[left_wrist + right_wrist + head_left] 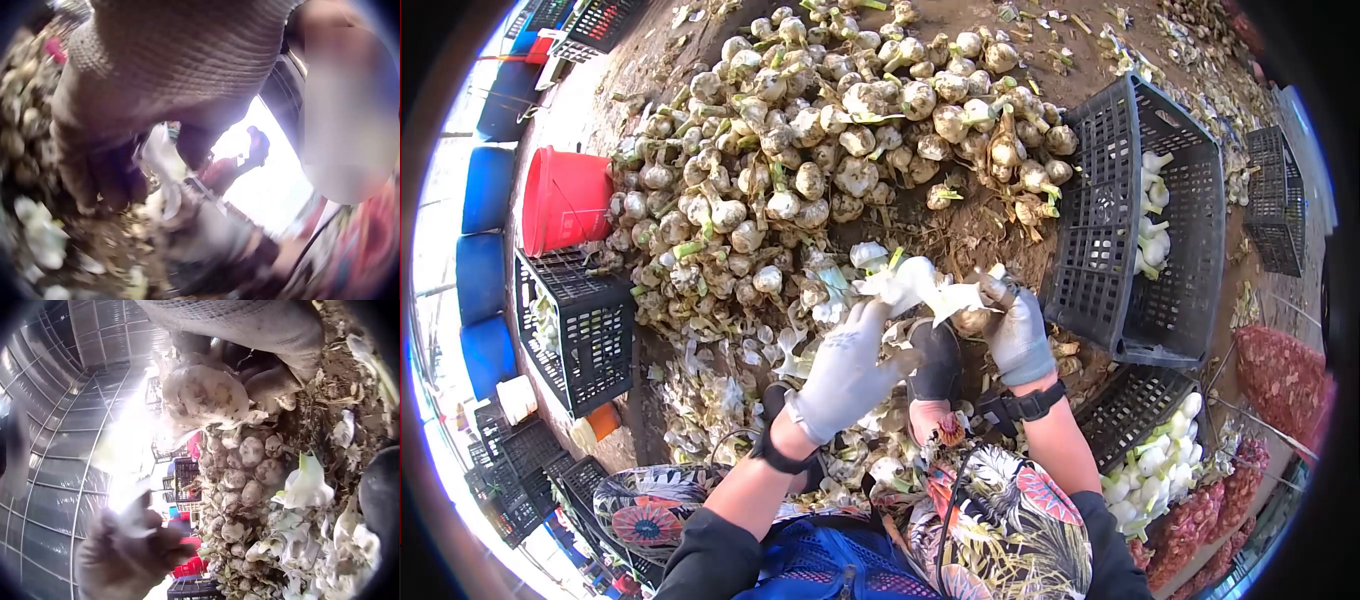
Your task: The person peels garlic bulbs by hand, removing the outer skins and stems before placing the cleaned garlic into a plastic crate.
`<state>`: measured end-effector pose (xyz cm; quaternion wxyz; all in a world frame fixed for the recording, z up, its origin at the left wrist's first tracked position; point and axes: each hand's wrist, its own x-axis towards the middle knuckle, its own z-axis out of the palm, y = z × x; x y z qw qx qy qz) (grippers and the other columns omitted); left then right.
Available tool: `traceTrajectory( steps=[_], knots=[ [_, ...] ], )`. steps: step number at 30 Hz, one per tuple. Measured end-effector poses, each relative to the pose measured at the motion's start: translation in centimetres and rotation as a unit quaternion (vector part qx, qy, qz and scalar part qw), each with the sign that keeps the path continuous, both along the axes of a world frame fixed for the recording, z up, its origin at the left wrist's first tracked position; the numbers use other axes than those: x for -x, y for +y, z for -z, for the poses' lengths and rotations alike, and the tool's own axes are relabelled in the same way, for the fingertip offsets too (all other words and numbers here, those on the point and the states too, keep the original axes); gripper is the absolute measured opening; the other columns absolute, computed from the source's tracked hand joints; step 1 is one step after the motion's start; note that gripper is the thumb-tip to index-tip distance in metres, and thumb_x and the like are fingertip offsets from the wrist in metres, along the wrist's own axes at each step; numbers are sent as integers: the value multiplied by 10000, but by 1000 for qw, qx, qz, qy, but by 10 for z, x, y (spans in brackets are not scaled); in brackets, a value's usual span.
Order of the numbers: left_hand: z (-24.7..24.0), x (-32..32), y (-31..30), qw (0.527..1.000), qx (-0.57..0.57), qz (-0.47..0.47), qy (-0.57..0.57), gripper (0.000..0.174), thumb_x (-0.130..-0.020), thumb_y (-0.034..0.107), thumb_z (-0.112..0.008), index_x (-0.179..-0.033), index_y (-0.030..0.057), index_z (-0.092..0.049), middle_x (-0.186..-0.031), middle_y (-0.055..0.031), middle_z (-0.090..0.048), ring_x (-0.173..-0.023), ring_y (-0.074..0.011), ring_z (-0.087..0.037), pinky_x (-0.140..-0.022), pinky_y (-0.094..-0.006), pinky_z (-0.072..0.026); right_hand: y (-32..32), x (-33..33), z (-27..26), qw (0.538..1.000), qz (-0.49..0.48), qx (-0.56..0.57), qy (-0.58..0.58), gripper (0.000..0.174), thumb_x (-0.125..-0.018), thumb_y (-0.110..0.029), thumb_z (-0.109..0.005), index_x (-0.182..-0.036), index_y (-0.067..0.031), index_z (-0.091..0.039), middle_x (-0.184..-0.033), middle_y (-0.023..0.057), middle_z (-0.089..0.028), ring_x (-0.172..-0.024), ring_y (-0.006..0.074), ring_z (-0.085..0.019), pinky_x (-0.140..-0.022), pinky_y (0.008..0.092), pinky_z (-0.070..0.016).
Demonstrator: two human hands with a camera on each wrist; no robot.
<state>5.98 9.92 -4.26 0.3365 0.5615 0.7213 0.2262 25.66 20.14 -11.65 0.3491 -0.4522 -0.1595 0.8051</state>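
Observation:
Curled round a garlic bulb (200, 397), my gloved right hand (1018, 335) holds it above the ground, left of the large black crate. Loose white skin (915, 285) stretches from the bulb towards my left hand (848, 368), whose fingers pinch its far end. In the left wrist view a strip of pale skin (164, 156) shows at the fingers of the left hand (162, 69). My left hand (128, 553) is blurred in the right wrist view. The bulb is partly hidden by the right fingers in the head view.
A heap of garlic (800, 150) lies ahead. A black crate (1100, 210) with white bulbs stands right, another (1120, 415) with clean bulbs nearer. At left are a red bucket (560, 200) and a crate (595, 350). Peeled skins (730, 400) litter the ground round the feet.

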Motion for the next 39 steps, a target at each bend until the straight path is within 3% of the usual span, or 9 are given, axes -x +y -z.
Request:
traceTrajectory(
  steps=[6,13,20,24,29,32,36,38,39],
  knots=[
    [18,-2,22,991,19,72,-110,358,-872,229,-714,-1129,2,-613,-990,-187,-664,-921,-398,-646,-776,-431,-512,-6,-4,-2,984,-41,38,170,406,-921,-159,-664,-1257,47,-563,-1172,130,-655,-1042,202,-641,-963,347,-491],
    [-12,1,36,986,66,41,-148,135,-925,138,-645,-949,5,-651,-826,-152,-641,-758,-245,-636,-678,-353,-496,0,-5,-9,992,-75,-63,80,238,-925,-177,-654,-1055,22,-662,-1012,84,-692,-961,175,-645,-912,330,-494],
    [-32,-24,8,944,-44,192,-265,140,-889,109,-657,-798,26,-589,-735,-138,-558,-707,-332,-600,-629,-401,-471,7,-8,16,1000,0,6,-14,264,-953,-248,-646,-942,14,-676,-869,41,-676,-825,131,-650,-761,292,-524],
    [-9,-15,0,983,96,134,-80,193,-854,174,-677,-951,36,-582,-809,-144,-591,-814,-342,-627,-703,-445,-496,5,-12,17,996,16,-56,-64,259,-944,-240,-666,-974,18,-680,-874,51,-674,-805,136,-643,-729,296,-522],
    [-6,-22,27,986,-155,53,30,243,-771,135,-698,-978,67,-588,-980,-156,-602,-920,-386,-603,-772,-482,-503,-8,2,10,951,-55,-212,-220,248,-911,-259,-720,-899,-16,-669,-816,11,-630,-730,72,-568,-687,212,-440],
    [14,-23,30,984,-161,62,39,221,-752,142,-697,-945,67,-620,-966,-140,-608,-924,-350,-602,-797,-468,-499,1,8,1,984,-1,-81,-158,209,-906,-222,-726,-881,-26,-657,-807,0,-628,-715,76,-568,-680,223,-446],
    [29,-26,14,981,-76,167,54,213,-824,224,-684,-956,64,-635,-913,-111,-622,-890,-306,-614,-774,-430,-499,10,-6,-7,993,72,-69,-68,130,-922,-118,-683,-932,9,-662,-817,16,-656,-743,94,-600,-735,238,-488],
    [26,-27,13,951,160,-43,-260,199,-908,228,-670,-981,44,-670,-919,-57,-681,-857,-165,-632,-753,-314,-498,6,-2,-6,979,60,-132,-143,119,-926,-101,-671,-960,13,-667,-829,15,-666,-747,88,-607,-734,240,-495],
    [25,-27,15,951,162,-43,-260,199,-908,228,-670,-981,44,-670,-919,-57,-681,-857,-165,-632,-753,-314,-498,2,1,-6,956,45,-192,-216,116,-931,-83,-659,-988,16,-672,-841,14,-676,-752,82,-615,-732,241,-503]
  ],
)
